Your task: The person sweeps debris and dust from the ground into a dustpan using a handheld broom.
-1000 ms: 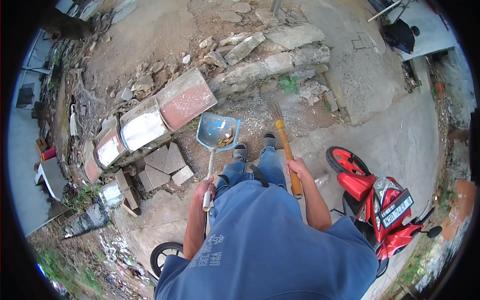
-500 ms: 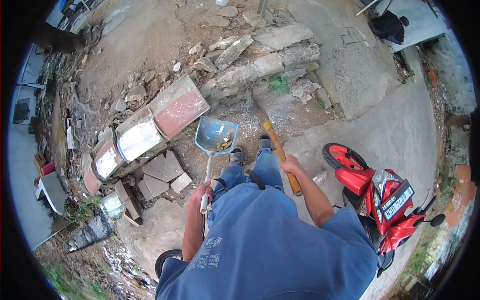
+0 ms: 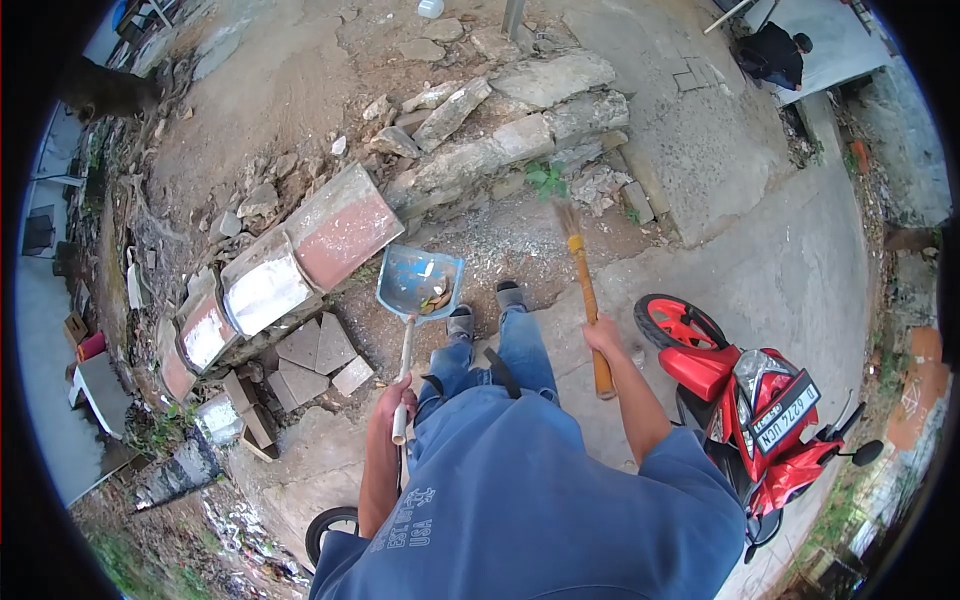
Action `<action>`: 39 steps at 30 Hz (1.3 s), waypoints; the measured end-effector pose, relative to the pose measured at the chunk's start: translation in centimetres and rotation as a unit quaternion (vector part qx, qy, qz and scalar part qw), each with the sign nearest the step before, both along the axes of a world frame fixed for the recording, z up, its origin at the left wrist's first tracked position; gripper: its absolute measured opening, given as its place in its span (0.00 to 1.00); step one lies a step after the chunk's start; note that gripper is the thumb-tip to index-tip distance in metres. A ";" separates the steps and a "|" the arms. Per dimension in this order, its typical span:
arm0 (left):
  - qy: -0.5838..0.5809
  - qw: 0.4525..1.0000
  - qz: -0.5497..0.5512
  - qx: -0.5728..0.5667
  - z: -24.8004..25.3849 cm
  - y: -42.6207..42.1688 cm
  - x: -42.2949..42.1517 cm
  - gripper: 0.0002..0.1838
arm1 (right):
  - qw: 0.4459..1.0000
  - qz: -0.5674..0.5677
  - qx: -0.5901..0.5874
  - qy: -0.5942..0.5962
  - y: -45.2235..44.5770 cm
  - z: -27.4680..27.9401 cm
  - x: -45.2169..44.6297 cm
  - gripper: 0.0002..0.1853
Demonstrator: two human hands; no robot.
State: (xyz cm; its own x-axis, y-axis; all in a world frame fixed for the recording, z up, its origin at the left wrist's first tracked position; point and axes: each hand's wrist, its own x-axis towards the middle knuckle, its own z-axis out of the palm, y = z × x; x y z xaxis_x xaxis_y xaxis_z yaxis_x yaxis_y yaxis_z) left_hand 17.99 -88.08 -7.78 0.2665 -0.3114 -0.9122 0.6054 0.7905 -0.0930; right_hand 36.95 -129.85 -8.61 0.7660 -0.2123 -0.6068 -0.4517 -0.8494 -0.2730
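The broom (image 3: 583,285) has swung rightward; right hand (image 3: 601,335) wraps around it, left hand (image 3: 394,402) around dustpan handle (image 3: 406,350); red motorcycle (image 3: 745,395) stands lower right

Free dirt (image 3: 500,245) between dustpan (image 3: 405,285) and broom (image 3: 585,280), ahead of feet (image 3: 509,296); stone wall (image 3: 450,182) blocks beyond. Motorbike (image 3: 704,368) near right hand (image 3: 602,336); concrete (image 3: 740,230) ahead-right open.

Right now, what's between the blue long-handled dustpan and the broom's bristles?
Dirt ground strewn with small pale fragments lies between the dustpan and the bristles; no larger object in that stretch, per the head view.
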 end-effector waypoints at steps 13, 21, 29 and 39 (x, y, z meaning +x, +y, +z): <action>0.027 0.997 0.041 -0.056 0.1 -6.4 4.5 0.16 | 0.995 0.042 0.006 0.088 -0.8 -1.1 1.5 0.18; 0.016 0.997 0.052 -0.062 1.7 -11.2 7.9 0.21 | 0.997 0.075 -0.017 0.024 -8.8 2.5 -1.0 0.22; 0.032 0.997 0.069 -0.006 4.6 -15.5 9.6 0.18 | 0.994 0.059 -0.029 0.084 -12.9 0.2 4.0 0.23; 0.020 0.995 0.085 -0.055 4.3 -13.2 9.5 0.13 | 0.983 0.117 -0.007 0.139 -8.5 2.4 -2.6 0.23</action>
State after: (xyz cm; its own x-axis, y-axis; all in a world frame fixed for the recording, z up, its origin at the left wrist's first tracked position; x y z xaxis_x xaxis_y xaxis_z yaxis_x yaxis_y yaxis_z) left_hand 27.48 -101.31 -3.46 0.2877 -0.3629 -0.8863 0.4584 0.8647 -0.2052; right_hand 34.34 -138.37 -6.16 0.5995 -0.0595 -0.7982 -0.2988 -0.9418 -0.1543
